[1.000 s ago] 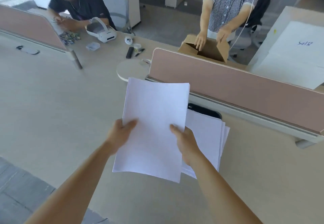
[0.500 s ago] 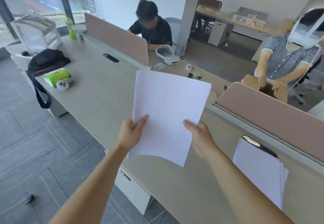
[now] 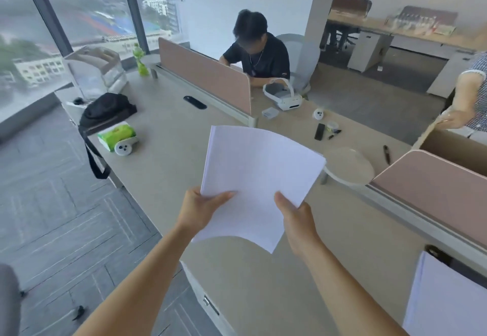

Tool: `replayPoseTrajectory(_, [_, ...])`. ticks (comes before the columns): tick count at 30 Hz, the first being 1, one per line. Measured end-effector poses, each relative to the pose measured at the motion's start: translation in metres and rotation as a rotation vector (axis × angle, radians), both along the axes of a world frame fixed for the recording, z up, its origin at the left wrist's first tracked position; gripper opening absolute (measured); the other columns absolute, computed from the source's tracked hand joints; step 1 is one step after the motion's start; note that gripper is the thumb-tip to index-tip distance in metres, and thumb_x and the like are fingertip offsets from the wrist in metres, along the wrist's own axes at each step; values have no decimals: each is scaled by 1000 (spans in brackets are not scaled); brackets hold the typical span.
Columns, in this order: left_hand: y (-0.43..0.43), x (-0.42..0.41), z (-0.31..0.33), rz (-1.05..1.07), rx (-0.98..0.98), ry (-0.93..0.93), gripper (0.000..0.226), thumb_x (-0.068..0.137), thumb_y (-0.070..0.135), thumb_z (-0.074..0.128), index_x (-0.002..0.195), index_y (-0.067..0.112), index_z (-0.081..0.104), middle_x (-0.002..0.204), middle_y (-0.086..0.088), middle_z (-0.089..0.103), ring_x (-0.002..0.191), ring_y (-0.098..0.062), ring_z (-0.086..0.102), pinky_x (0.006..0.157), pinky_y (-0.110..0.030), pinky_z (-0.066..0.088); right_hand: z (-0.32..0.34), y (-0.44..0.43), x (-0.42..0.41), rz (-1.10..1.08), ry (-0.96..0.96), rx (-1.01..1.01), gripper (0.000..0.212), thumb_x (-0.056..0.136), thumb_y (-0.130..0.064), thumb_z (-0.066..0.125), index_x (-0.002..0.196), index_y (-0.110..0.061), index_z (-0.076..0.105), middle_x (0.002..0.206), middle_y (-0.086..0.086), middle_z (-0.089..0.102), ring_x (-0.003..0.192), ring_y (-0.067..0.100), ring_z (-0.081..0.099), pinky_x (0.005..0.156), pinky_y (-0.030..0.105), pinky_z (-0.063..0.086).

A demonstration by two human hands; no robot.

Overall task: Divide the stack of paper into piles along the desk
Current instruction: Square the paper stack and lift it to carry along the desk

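While we hold the sheaf of paper [image 3: 259, 183] up over the surface [image 3: 171, 156], our hands take it by its near end. Our left hand [image 3: 199, 210] grips the near left edge, thumb laid across the top sheet and fingers underneath. Our right hand [image 3: 296, 219] pinches the near right edge the same way, thumb on top. The sheaf sits between the two hands and reaches out beyond them, clear of the surface.

Its long axis runs away from us toward the far side, leaning a little to the right. The sheets bow: the far edge arches and the near corner curls down between our wrists.

A second pile of paper [image 3: 448, 304] lies flat on the surface at our lower right, well apart from the held sheaf, its far end beside a black cable port [image 3: 434, 252].

At the right edge stands an open cardboard box [image 3: 458, 148] behind a pink divider [image 3: 434, 185]; another person's hand [image 3: 452, 118] rests on its rim, and we cannot tell what is inside. A clear bin [image 3: 97, 72] stands at the far left end, its contents unclear. Near it lie a black bag [image 3: 105, 110] and a green packet [image 3: 116, 135]. A white headset [image 3: 283, 94] sits before a seated person [image 3: 259, 54].
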State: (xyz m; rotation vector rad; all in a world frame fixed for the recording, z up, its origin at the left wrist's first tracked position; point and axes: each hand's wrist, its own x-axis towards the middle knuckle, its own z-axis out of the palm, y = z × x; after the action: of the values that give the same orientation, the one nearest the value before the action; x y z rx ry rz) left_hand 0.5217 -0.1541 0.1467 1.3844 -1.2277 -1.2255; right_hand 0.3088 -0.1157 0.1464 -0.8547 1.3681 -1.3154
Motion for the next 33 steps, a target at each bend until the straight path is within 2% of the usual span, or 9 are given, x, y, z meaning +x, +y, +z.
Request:
replayPoseTrajectory(3, [-34,13,-7,15,24,-44,52,51,42,89,70,-2,69,69,-2,70,63,-19,66,63,-37,54,-9,-29,6,58,1,29,15,96,-23,63,104,-17,74,104,1,77,99,21,73,89,43,57])
replayPoseTrajectory(6, [-70,31,-11,-3,55,-39,42,55,28,87,91,11,74,88,3,78,82,-18,74,73,-34,57,-14,-58,23,69,35,37,14,97,-23,62,95,-18,75,94,-2,78,89,16,74,76,30,58])
replayPoseTrajectory(10, [-129,60,-14,-6,-66,206,53,64,24,83,111,8,67,105,-4,76,95,-21,73,76,-30,56,-27,-104,58,52,105,35,17,97,-19,61,86,-20,74,80,-10,77,76,7,72,66,20,54])
replayPoseTrajectory(13, [-183,83,-21,28,-122,229,55,67,42,75,105,2,70,101,-8,75,90,-20,71,76,-31,56,-40,-144,92,26,126,43,17,95,-22,63,83,-21,75,79,-8,73,75,15,66,68,28,51])
replayPoseTrajectory(16, [-238,99,-33,7,-141,188,48,80,37,73,88,-10,63,81,-12,65,69,-14,64,62,-25,52,-49,-184,128,-50,152,32,16,95,-19,65,87,-31,74,88,-15,74,84,9,69,75,24,53])
replayPoseTrajectory(22, [-327,143,-64,-20,-105,122,28,93,20,60,65,17,54,49,20,53,48,5,49,50,-11,39,-63,-260,195,-254,162,46,18,95,-12,64,90,-29,69,85,-23,75,84,-6,69,73,11,51])
replayPoseTrajectory(24, [-345,157,-77,-22,-110,139,22,94,24,51,75,16,57,59,20,60,56,8,55,57,-9,42,-73,-277,207,-267,164,68,16,93,-11,66,89,-26,71,83,-21,75,83,-4,70,71,11,51])
replayPoseTrajectory(29, [-370,166,-107,8,8,280,54,100,56,21,82,17,54,83,6,56,82,-7,54,83,-22,40,-97,-296,219,-251,238,89,26,90,-4,69,92,-30,68,84,-25,73,86,-10,68,74,5,48])
replayPoseTrajectory(33, [-370,148,-99,67,49,286,55,107,40,14,71,22,51,65,21,55,61,7,55,64,-7,42,-100,-302,223,-312,234,66,26,92,-5,67,93,-31,69,89,-22,74,91,-6,69,79,10,50])
